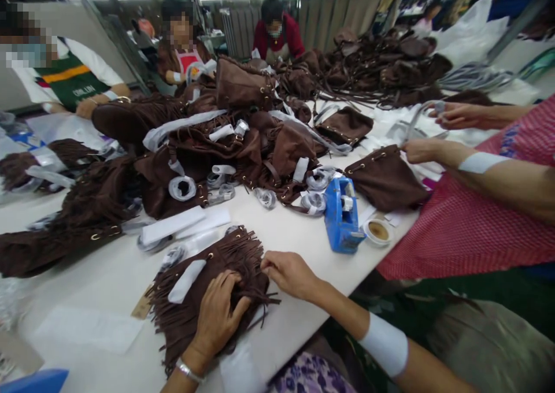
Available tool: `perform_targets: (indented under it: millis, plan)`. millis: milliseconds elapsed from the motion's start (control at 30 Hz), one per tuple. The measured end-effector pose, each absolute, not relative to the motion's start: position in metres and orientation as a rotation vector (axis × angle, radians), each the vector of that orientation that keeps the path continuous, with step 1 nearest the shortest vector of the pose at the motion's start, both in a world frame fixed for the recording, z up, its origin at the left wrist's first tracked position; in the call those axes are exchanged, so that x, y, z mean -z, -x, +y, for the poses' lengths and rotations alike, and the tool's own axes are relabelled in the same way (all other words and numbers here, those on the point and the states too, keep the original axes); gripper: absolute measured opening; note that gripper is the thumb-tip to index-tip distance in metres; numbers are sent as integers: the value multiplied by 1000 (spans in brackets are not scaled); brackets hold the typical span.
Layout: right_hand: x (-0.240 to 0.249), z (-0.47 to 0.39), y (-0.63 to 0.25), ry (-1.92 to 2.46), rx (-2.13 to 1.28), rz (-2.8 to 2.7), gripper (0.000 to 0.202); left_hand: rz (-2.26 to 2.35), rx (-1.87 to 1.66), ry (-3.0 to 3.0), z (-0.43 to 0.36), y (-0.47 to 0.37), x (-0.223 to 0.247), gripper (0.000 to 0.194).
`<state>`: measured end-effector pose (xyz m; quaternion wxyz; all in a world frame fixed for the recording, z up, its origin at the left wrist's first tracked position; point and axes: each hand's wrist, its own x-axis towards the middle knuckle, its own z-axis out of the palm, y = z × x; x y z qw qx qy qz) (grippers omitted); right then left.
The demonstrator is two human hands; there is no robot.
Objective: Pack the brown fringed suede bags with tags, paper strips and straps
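Note:
A dark brown fringed bag point(195, 283) lies on the white table in front of me, with metal eyelets along its top and a white-wrapped piece point(186, 281) on it. My left hand point(219, 312) rests on the bag, fingers stretched over the suede and thumb apart. At the bag's right edge, my right hand point(290, 274) is closed in a pinch at the ends of the fringe point(254, 248). A tan card tag point(142, 306) pokes out from the bag's left side.
Brown bags point(243, 144) are heaped across the table. A blue tape dispenser point(342, 217) and a tape roll point(378, 231) stand near the right edge. A co-worker's hands point(427, 150) handle another bag point(387, 179) there. White wrapped strips point(173, 226) lie beyond my bag.

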<state>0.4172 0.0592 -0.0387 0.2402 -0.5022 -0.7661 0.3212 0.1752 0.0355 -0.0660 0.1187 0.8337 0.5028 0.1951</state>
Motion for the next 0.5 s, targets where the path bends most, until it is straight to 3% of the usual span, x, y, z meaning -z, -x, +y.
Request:
perform_targets:
  millis: [200,333,500]
  plan:
    - [52,38,-415,1195,-615,-2263,29,1521,-547,-2466,37,-184,63,36]
    - [76,34,-407,1152,-272,-2451,12,1539,-396,-2669,40,-190,63,56]
    - [84,36,-407,1091,-109,-2466,18,1558,-293,-2703,45,-195,67,62]
